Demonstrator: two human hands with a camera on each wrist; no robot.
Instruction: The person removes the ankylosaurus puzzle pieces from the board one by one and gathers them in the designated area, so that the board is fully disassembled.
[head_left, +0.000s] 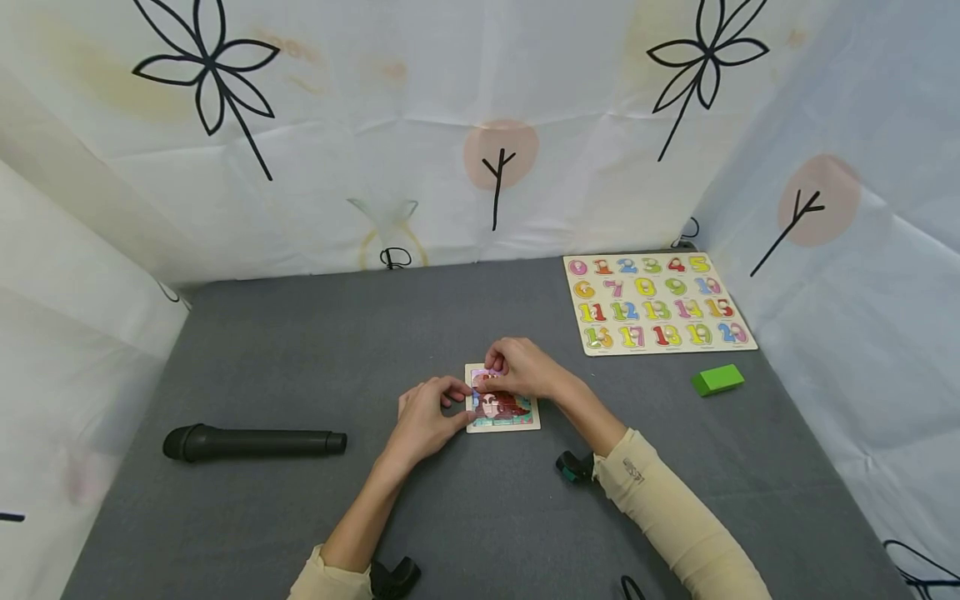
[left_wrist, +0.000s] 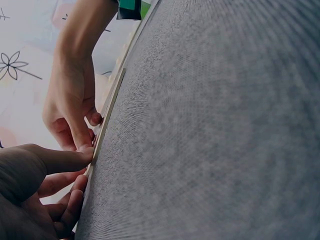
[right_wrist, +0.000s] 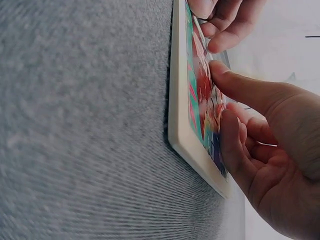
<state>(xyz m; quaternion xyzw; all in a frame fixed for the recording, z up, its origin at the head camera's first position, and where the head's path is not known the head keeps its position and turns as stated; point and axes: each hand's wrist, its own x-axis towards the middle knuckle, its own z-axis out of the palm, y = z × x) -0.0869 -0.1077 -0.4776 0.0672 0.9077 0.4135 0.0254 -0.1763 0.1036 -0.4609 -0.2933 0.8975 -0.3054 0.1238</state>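
Observation:
A small picture jigsaw puzzle [head_left: 504, 408] in a pale wooden frame lies flat on the grey cloth. It shows a figure with reddish-brown hair on a teal ground. My left hand [head_left: 426, 419] holds its left edge between thumb and fingers. From the upper right my right hand [head_left: 527, 371] reaches over it, thumb and index finger touching the picture. In the right wrist view the right hand's thumb [right_wrist: 245, 87] lies against the picture surface [right_wrist: 202, 95], apart from the index finger. No raised piece shows between them. The right hand covers the puzzle's upper part in the head view.
A board of coloured numbers [head_left: 660, 304] lies at the back right, with a green block [head_left: 717, 380] in front of it. A black microphone [head_left: 255, 442] lies on the left. White patterned cloth [head_left: 420, 125] walls the table's back and sides.

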